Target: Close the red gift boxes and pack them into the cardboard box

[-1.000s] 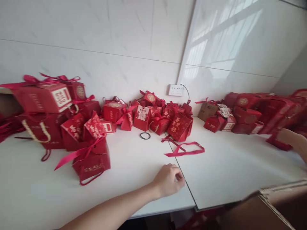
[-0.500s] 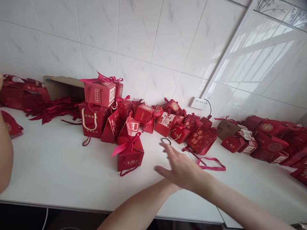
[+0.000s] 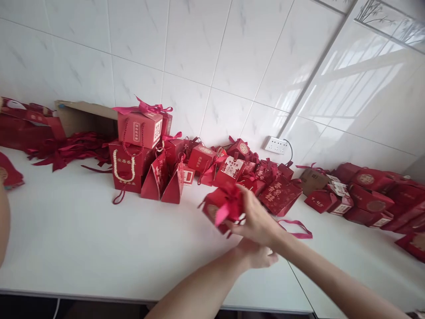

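My right hand (image 3: 254,217) is closed around one side of a small red gift box (image 3: 212,206), holding it tilted above the table. A pink-red ribbon bow tops the box, blurred by motion. Under my right wrist, my left hand (image 3: 257,255) sits low over the table with its fingers curled; what they hold, if anything, is hidden. Just behind the held box stand two red triangular boxes (image 3: 172,184) and a heap of other red gift boxes (image 3: 229,169). A loose pink ribbon (image 3: 300,234) lies on the table right of my right hand.
On the left rise stacked red boxes (image 3: 139,128), beside a pile of dark red ribbons (image 3: 79,148) and an open cardboard box (image 3: 84,113). More red boxes (image 3: 372,195) are piled at right. A power strip (image 3: 275,145) rests by the wall. Another person's arm (image 3: 3,226) shows at the left edge.
My right hand, empty and outstretched before, now grips the ribboned box, which has left its spot on the table and shifted right. My left hand now shows below the right wrist.
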A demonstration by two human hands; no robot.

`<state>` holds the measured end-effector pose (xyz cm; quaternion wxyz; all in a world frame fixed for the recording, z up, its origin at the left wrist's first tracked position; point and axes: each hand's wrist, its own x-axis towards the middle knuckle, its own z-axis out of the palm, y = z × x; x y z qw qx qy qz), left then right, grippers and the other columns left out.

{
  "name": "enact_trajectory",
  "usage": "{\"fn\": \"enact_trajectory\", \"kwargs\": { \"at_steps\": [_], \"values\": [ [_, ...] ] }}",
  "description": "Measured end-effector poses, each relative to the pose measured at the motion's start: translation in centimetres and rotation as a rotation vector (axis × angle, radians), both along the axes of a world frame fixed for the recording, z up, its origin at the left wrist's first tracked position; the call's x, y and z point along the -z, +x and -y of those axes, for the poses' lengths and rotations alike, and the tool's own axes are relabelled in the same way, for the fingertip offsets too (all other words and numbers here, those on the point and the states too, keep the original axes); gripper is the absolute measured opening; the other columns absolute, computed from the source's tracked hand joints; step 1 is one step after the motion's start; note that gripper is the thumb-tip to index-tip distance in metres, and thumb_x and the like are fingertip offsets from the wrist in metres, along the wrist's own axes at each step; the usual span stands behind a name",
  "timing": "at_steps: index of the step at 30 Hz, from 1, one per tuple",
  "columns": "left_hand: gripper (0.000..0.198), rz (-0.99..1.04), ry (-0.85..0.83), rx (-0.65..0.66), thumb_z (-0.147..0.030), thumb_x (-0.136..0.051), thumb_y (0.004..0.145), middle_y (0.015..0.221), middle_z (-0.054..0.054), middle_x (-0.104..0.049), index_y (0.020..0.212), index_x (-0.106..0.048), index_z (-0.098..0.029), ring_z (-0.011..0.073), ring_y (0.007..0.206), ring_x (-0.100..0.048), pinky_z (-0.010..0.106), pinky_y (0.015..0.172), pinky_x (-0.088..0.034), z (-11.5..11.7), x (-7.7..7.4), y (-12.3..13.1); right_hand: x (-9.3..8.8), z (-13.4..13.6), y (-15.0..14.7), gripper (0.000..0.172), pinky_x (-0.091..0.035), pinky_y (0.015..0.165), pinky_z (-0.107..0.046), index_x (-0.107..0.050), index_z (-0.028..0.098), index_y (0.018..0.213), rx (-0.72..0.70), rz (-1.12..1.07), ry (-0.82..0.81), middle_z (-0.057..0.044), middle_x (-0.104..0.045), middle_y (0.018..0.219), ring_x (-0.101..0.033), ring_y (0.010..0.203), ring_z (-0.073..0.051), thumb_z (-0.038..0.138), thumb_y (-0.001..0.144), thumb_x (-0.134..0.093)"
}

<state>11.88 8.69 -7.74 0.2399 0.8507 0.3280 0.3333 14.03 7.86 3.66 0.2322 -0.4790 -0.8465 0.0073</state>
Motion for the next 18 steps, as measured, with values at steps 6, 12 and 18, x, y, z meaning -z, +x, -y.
{"fn": "enact_trajectory", "kwargs": {
  "at_steps": [6,12,18],
  "values": [
    [0.014,0.125,-0.163,0.004,-0.016,-0.048,0.074,0.079,0.007,-0.065,0.076,-0.062,-0.016,0.0216,0.082,-0.060,0.031,0.074,-0.049,-1.0,-0.2,0.2,-0.8,4.8,16.5,0.088,-0.051,0.082,-0.041,-0.010,0.016,0.141,0.082,0.087,0.250,-0.022,-0.040,0.129,-0.054,0.108,-0.033,0.035,0.073,-0.062],
    [0.029,0.265,-0.348,-0.028,-0.029,-0.036,0.087,0.106,0.009,-0.063,0.101,-0.057,-0.016,0.0214,0.099,-0.058,0.035,0.087,-0.046,-1.2,-1.1,0.4,3.6,9.5,21.7,0.094,-0.047,0.092,-0.039,-0.002,0.020,0.144,0.026,0.121,-0.163,-0.019,-0.037,0.139,-0.046,0.123,-0.031,0.029,0.072,-0.061],
    [0.048,0.327,-0.486,0.368,-0.031,-0.054,0.081,0.118,0.008,-0.059,0.127,-0.042,-0.022,0.0221,0.104,-0.058,0.035,0.088,-0.047,0.6,-1.7,1.0,4.1,9.4,21.1,0.079,-0.041,0.100,-0.043,-0.006,0.024,0.143,0.067,0.000,-0.166,-0.016,-0.032,0.144,-0.037,0.130,-0.027,0.018,0.078,-0.050]
  ]
}}
